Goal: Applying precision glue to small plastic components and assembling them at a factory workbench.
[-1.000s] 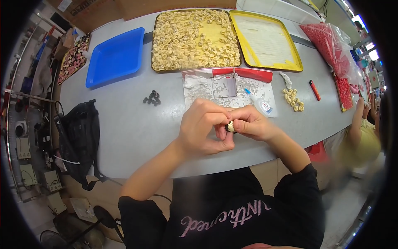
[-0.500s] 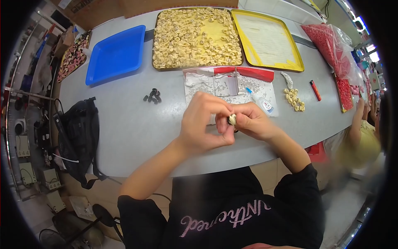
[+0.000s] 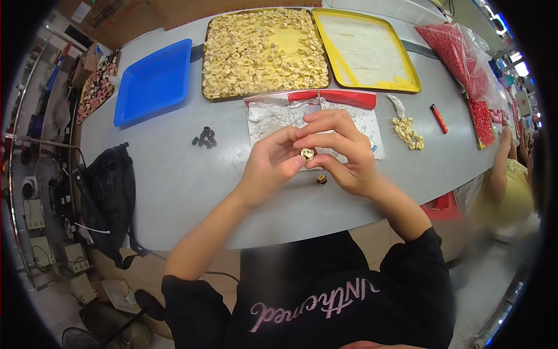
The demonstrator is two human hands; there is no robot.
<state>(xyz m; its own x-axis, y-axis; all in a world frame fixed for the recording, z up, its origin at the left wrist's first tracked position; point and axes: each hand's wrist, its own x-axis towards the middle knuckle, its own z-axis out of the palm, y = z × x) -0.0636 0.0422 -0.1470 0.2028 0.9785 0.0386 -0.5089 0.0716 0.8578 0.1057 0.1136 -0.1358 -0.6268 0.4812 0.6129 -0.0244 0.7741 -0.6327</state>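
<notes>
A small round cream-and-black piece is held up over the near middle of the table. My left hand pinches it from the left, thumb tip against its lower edge. From the right, my right hand curves around it, thumb and fingertips close on the piece; exact contact is partly hidden. Below the hands, a similar dark-and-cream piece lies on the table. Behind them is a white sheet with a red band and grey flecks, partly covered by my right hand. Small black pieces form a pile to the left.
Cream pieces lie at right, near a crumpled white tissue and a red lighter. Farther back stand a blue tray, a tray of cream pieces and a yellow-rimmed tray. A black bag hangs left.
Both hands have shifted slightly left with the piece, and my right fingers have lifted and spread over it. The piece on the table shows more fully; the small bottle is now mostly covered.
</notes>
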